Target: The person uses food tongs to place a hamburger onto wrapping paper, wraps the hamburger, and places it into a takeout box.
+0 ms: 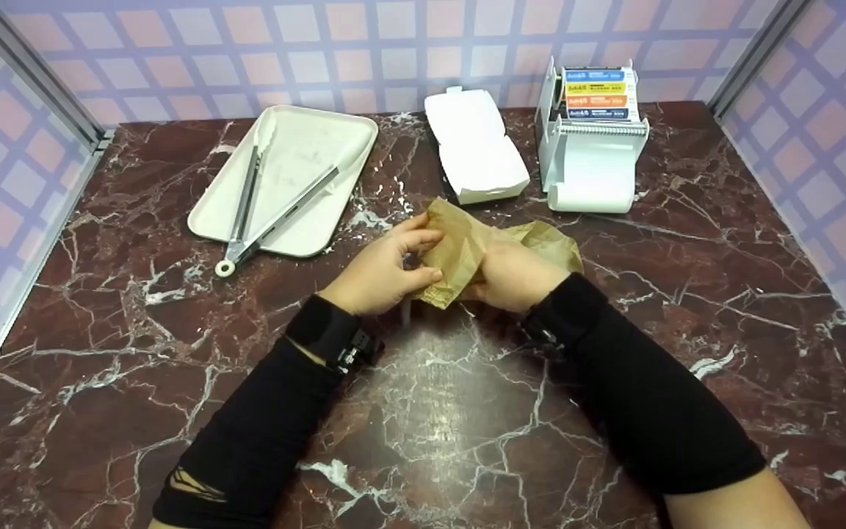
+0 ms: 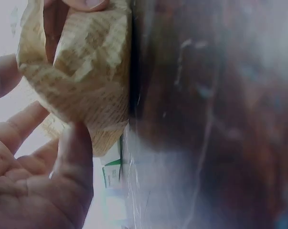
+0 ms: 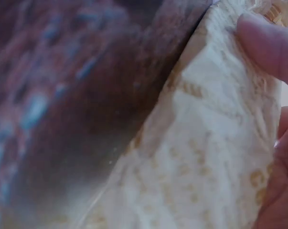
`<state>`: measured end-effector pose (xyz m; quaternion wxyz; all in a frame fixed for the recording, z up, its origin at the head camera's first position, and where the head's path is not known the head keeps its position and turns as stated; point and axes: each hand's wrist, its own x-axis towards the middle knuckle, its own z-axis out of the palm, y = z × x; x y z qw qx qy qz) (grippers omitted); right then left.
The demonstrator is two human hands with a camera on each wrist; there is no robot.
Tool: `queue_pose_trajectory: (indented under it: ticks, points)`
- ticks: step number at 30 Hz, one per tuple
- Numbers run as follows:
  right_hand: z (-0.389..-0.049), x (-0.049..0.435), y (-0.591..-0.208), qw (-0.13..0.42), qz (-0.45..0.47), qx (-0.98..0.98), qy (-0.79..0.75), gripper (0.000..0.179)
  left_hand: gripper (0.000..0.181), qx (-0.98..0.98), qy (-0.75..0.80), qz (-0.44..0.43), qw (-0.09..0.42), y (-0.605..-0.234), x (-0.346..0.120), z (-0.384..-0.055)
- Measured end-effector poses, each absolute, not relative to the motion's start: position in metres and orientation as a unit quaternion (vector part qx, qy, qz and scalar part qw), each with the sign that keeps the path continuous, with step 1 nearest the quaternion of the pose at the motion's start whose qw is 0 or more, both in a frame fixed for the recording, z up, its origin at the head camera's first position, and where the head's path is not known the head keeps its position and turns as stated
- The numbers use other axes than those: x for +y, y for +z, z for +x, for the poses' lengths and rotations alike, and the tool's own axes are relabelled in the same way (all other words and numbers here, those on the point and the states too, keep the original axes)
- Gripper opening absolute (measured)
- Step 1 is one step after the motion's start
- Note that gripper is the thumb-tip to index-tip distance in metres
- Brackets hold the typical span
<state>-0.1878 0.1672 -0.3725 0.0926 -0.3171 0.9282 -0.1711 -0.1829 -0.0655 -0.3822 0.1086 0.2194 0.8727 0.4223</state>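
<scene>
A crumpled tan food-wrapping paper (image 1: 456,246) with printed lettering is held between both hands just above the table. My left hand (image 1: 386,268) holds its left end, the thumb on the near side and the fingers behind. In the left wrist view, the thumb presses the printed paper (image 2: 93,81), which has an open fold at its top. My right hand (image 1: 517,273) grips the middle of the paper, and more of it spreads out beyond the knuckles. The right wrist view shows the thumb on the wrapper (image 3: 196,143). Whether anything lies inside cannot be seen.
A cream tray (image 1: 298,158) at the back left carries metal tongs (image 1: 276,220) with pale tips. An open white takeaway box (image 1: 478,147) and a label roll dispenser (image 1: 595,139) stand at the back. White crumbs (image 1: 393,192) lie on the marbled table (image 1: 430,441).
</scene>
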Motion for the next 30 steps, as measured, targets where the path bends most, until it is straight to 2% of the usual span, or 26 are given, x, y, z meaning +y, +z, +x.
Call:
queue_pose_trajectory:
  ticks: [11, 16, 24, 30]
  points:
    - [-0.193, 0.167, -0.374, 0.09, -0.365, 0.907, -0.19, 0.071, 0.083, 0.892, 0.366, 0.219, 0.152, -0.379, -0.055, -0.171]
    - [-0.195, 0.172, -0.372, 0.106, -0.375, 0.902, -0.187, 0.07, 0.086, 0.892, 0.359, 0.225, 0.156, -0.379, -0.05, -0.168]
    - [-0.194, 0.167, -0.372, 0.114, -0.323, 0.914, -0.22, 0.112, 0.094, 0.897, 0.343, 0.227, 0.159, -0.38, -0.048, -0.168]
    - [-0.193, 0.168, -0.368, 0.109, -0.303, 0.932, -0.163, 0.107, 0.097, 0.907, 0.323, 0.215, 0.164, -0.379, -0.045, -0.166]
